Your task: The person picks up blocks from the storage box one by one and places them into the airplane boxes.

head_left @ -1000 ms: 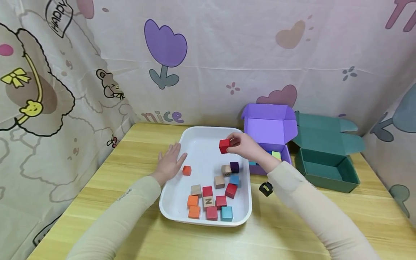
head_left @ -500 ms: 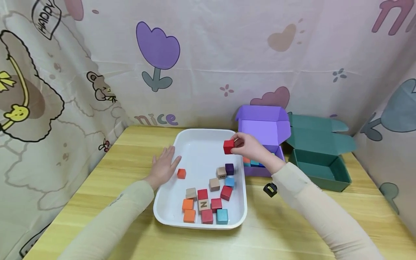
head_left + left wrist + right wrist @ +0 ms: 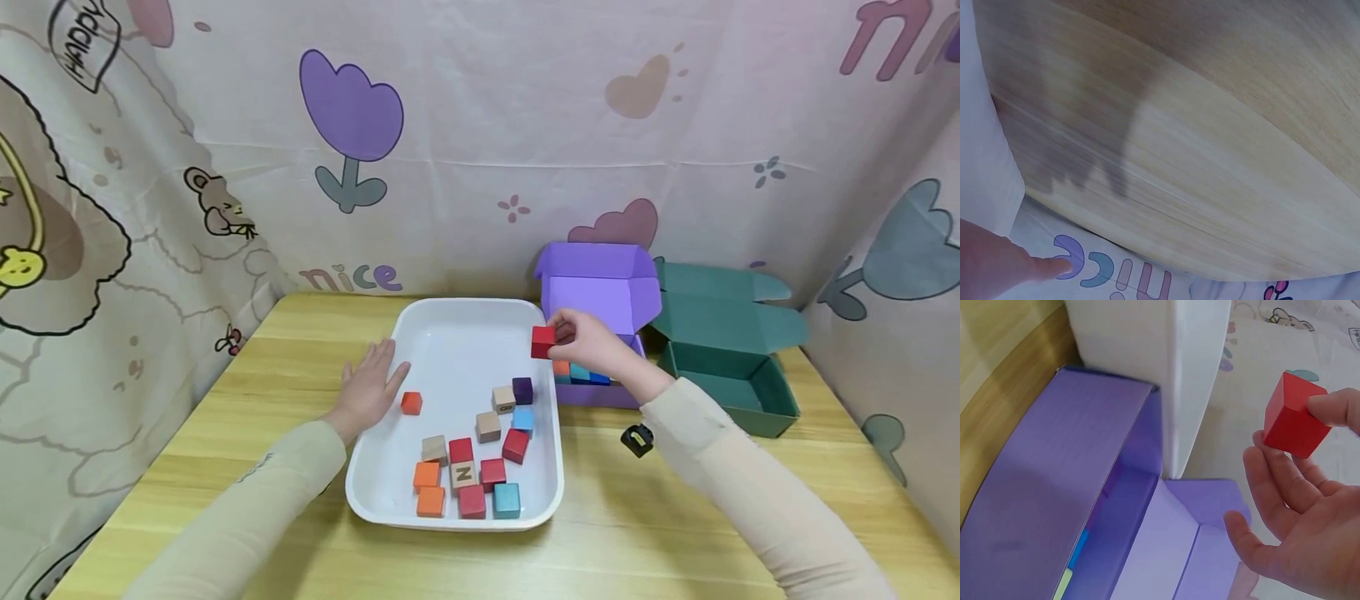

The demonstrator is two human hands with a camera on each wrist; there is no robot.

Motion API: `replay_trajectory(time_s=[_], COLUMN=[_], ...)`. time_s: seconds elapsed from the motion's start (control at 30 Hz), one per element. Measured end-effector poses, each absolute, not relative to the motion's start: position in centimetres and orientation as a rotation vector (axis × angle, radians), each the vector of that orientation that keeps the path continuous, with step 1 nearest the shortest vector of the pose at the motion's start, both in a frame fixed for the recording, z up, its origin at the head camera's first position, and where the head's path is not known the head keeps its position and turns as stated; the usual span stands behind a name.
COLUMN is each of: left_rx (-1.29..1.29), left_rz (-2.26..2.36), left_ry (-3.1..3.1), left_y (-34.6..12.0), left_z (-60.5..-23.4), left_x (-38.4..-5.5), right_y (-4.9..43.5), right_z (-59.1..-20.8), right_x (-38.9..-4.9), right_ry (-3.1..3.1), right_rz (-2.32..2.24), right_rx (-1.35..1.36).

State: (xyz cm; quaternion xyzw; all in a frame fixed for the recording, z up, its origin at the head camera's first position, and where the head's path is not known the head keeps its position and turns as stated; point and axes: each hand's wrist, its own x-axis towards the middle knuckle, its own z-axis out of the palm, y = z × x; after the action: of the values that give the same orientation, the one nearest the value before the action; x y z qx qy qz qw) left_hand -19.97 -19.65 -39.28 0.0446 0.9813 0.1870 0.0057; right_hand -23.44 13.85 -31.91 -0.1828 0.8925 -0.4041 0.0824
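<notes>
Along the left rim of the white tray (image 3: 465, 333), resting the left hand (image 3: 365, 392) with fingers straight and thumb apart. Just right of it, seeing an orange-red cube (image 3: 411, 403) lying alone on the tray floor. Nearer the front, seeing two orange cubes (image 3: 431, 502) standing close together, a plain wooden cube (image 3: 433, 449) just behind, an N cube (image 3: 463, 476) standing among three red cubes (image 3: 472, 502), and a teal cube (image 3: 506, 501) at the group's right. Toward the tray's right wall, seeing a lettered wooden cube (image 3: 504, 400), a blue cube (image 3: 522, 421) and a dark purple cube (image 3: 522, 391) sitting near one another.

Above the right rim in the head view, pinching a bright red cube (image 3: 542, 342) between thumb and fingertips of the right hand (image 3: 592, 343), holding it in the air. Just beyond, facing an open purple box (image 3: 600, 396) containing coloured cubes (image 3: 579, 373). Near the right sleeve (image 3: 690, 412), seeing a small black object (image 3: 637, 439) lying on the desk (image 3: 600, 533). Farthest right, seeing a dark green box (image 3: 761, 410) standing open.
</notes>
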Motion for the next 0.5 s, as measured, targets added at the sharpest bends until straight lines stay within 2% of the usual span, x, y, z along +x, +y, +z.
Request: replay_trajectory(time_s=[0.5], left_rx=[0.151], left_rz=[0.584], left_ry=[3.083], left_y=[-19.9], left_z=[-39.6], left_x=[-20.2], right_y=[17.9], right_z=[-33.4], right_x=[-23.7], right_ry=[2.749], right_rz=[-1.054], right_rx=[-0.531])
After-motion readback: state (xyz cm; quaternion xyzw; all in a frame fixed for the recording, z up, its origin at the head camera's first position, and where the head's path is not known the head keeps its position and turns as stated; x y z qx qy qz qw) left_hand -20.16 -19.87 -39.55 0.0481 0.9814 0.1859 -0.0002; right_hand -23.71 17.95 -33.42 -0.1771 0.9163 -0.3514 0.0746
